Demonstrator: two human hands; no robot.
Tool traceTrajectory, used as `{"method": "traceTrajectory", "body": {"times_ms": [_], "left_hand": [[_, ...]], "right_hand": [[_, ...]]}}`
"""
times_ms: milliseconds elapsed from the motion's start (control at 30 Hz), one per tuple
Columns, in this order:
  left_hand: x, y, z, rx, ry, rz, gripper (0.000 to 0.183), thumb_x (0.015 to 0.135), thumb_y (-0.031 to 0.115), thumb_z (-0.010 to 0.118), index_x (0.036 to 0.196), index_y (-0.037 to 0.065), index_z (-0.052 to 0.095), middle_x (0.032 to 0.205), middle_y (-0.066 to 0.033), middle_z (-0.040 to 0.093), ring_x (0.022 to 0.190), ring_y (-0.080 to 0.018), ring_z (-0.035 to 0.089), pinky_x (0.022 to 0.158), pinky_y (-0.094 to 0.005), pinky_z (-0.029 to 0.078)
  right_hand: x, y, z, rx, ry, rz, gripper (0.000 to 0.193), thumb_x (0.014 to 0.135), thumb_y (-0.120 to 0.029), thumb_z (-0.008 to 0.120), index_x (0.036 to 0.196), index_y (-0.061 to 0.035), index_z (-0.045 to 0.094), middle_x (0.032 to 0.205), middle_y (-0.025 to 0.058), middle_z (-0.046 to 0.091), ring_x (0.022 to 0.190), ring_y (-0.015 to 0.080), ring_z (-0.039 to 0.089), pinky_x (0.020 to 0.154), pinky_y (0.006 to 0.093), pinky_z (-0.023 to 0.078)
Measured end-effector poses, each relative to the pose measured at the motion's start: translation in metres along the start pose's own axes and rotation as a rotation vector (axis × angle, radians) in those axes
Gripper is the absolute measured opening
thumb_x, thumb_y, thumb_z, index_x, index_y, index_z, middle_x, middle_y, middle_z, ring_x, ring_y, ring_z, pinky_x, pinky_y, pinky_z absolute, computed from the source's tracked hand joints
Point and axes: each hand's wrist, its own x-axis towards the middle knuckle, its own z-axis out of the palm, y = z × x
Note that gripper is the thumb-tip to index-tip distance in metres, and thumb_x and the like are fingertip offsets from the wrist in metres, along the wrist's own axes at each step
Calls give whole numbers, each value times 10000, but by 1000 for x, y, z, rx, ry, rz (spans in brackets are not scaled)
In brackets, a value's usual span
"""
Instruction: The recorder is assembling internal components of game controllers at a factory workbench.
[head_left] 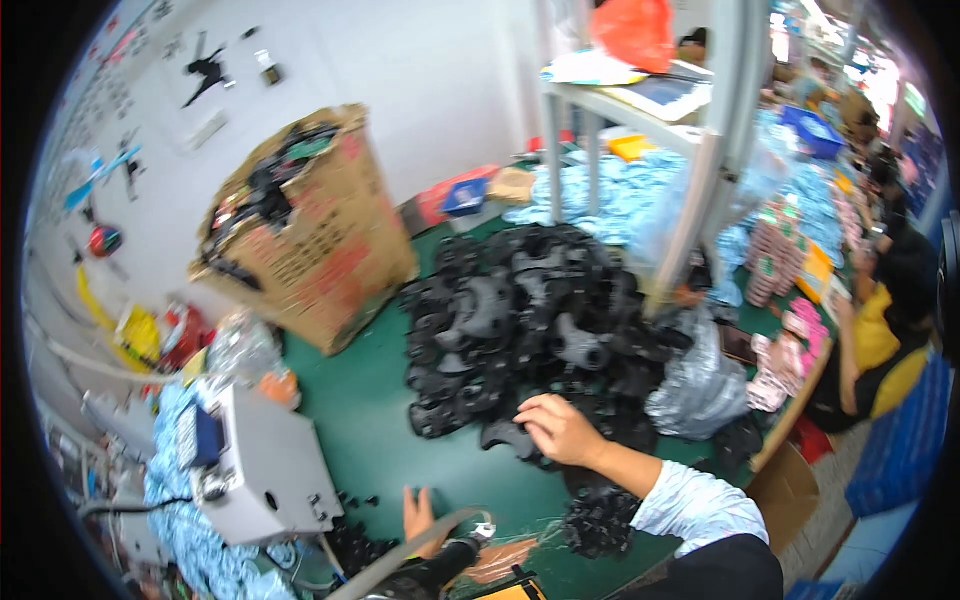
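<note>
A large heap of black curved plastic parts (540,310) is piled on the green table (350,410). My right hand (562,430) reaches over the heap's near edge, its fingers loosely bent and apart. Just under its fingertips lies one black curved part (505,436); whether they touch it I cannot tell. Lower and to the left, my left hand (420,520) has its fingers stretched out, nothing visible in them. A grey hose (430,540) crosses in front of it. Small black pieces (360,545) lie beside this hand, and another cluster of black pieces (597,520) sits below my right forearm.
A grey machine box (265,465) stands at the left. Behind it rises a tall cardboard box (330,235) filled with dark items. A grey plastic bag (700,385) and a metal post (715,180) border the heap's right. Another person (890,340) sits at the far right.
</note>
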Motion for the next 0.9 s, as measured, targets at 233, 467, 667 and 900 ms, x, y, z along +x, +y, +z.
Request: {"method": "traceTrajectory", "body": {"times_ms": [233, 467, 667, 900], "left_hand": [[41, -10, -1, 291, -448, -230, 1350, 495, 549, 851, 1503, 219, 15, 1509, -275, -132, 1409, -445, -33, 1053, -631, 204], [39, -2, -8, 228, -432, -244, 1289, 513, 479, 864, 1499, 291, 55, 1520, -255, -116, 1411, -440, -15, 1051, -633, 203], [37, 0, -9, 151, -403, -253, 1259, 525, 423, 869, 1497, 319, 76, 1522, -256, -106, 1410, -447, -20, 1049, -640, 193], [41, 3, -11, 80, -416, -259, 1235, 540, 357, 874, 1489, 355, 84, 1531, -230, -102, 1411, -443, -20, 1056, -643, 180]], "right_hand": [[118, 44, 55, -12, 19, -9, 116, 818, -54, 564, 923, -68, 612, 947, 113, 587, 910, 319, 557, 796, 396, 471], [256, 108, 161, -385, -281, 132, 222, 805, -122, 577, 1018, -85, 628, 1072, 131, 597, 1055, 335, 531, 887, 442, 436], [306, 140, 224, -559, -710, 309, 356, 889, -213, 494, 1228, -164, 591, 1320, 95, 522, 1283, 304, 387, 1039, 566, 254], [317, 154, 240, -669, -880, 440, 603, 839, -478, 574, 1370, -213, 465, 1458, 118, 374, 1406, 388, 143, 1066, 652, 148]]}}
